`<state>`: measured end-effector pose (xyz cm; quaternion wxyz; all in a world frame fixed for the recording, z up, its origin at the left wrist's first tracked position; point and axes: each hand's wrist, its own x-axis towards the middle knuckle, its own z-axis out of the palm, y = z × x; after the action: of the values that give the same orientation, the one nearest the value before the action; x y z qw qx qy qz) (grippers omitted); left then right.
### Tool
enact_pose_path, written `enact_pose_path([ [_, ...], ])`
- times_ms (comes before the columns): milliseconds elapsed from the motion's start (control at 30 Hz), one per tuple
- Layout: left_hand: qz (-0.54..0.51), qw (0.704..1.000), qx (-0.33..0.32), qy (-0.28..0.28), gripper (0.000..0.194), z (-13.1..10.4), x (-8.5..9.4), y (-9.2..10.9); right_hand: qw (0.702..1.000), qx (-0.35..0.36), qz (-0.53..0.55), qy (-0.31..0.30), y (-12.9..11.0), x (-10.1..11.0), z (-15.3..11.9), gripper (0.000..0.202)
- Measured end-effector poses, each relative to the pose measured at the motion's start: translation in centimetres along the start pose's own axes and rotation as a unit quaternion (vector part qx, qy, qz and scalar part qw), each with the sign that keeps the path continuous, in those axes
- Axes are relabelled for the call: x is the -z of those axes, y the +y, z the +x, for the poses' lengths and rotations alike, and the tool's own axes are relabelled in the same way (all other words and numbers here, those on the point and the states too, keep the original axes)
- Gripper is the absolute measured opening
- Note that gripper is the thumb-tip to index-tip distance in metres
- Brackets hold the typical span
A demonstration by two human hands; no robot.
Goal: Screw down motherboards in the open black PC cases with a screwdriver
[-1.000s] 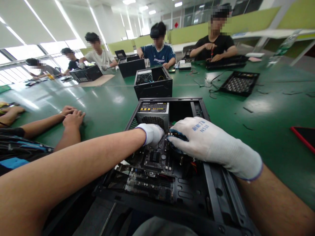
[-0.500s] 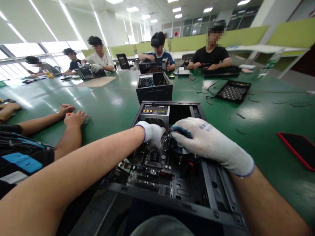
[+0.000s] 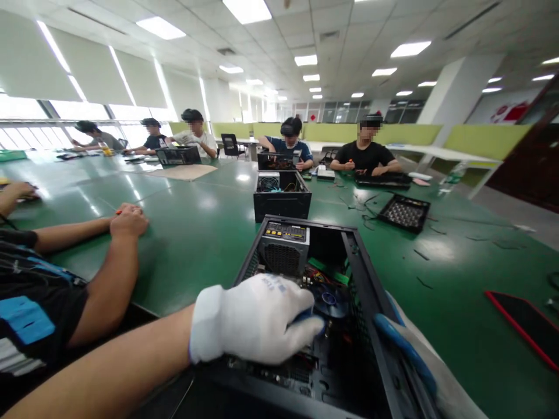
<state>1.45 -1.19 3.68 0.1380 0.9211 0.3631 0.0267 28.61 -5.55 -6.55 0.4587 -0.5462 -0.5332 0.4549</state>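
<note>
The black computer case (image 3: 279,393) lies in front of me with its side open. My left hand (image 3: 257,320), in a white glove with a blue palm, is over the motherboard inside. Its thumb and fingers are apart, pointing at the CPU fan (image 3: 328,299), and I see nothing between them. It hides most of the motherboard. At the right side of the case, my gloved right hand (image 3: 417,355) lies stretched along the outer wall, blue palm side against it. Its lower part is cut off by the frame. A power supply (image 3: 283,247) sits in the far left corner.
Another open computer case (image 3: 283,203) stands just beyond mine. A phone with a red edge (image 3: 524,329) lies to the right. Cables and a black perforated panel (image 3: 404,213) lie farther back. A co-worker's hands (image 3: 131,220) rest at left; several people sit across the green table.
My right hand has left the fan area and moved to the outer right side of the case. My left hand has shifted nearer and right, over the motherboard. The view has tilted up.
</note>
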Motion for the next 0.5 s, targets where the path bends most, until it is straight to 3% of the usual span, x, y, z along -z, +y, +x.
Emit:
enact_pose_path([
  [100,0.0,0.995,0.052,0.09,0.035,-3.5,-1.5,0.7,0.999,0.001,0.038,-0.033,-1.2,-1.4,1.2,0.074],
  [167,0.003,0.988,0.081,0.135,0.029,-5.7,-1.3,-1.2,0.997,0.014,0.048,-0.061,-2.0,-2.6,2.7,0.075],
  [233,0.013,0.979,0.108,0.174,0.024,-8.1,0.6,-5.6,0.994,0.033,0.05,-0.095,-2.7,-4.1,4.6,0.074],
  [300,0.03,0.959,0.156,0.236,0.026,-10.7,3.6,-12.2,0.988,0.064,0.05,-0.128,-3.1,-6.3,6.8,0.072],
  [367,0.062,0.915,0.203,0.343,0.029,-13.0,6.2,-18.6,0.982,0.107,0.039,-0.15,-3.2,-8.9,9.1,0.069],
  [400,0.071,0.896,0.215,0.383,0.029,-13.7,6.8,-20.8,0.98,0.125,0.028,-0.153,-3.1,-10.4,10.3,0.069],
  [467,0.053,0.886,0.219,0.405,0.034,-14.0,5.6,-22.1,0.977,0.14,-0.015,-0.158,-2.8,-13.5,12.6,0.068],
  [500,0.034,0.907,0.209,0.363,0.036,-13.5,3.8,-21.1,0.976,0.14,-0.041,-0.16,-2.5,-15.2,13.7,0.069],
])
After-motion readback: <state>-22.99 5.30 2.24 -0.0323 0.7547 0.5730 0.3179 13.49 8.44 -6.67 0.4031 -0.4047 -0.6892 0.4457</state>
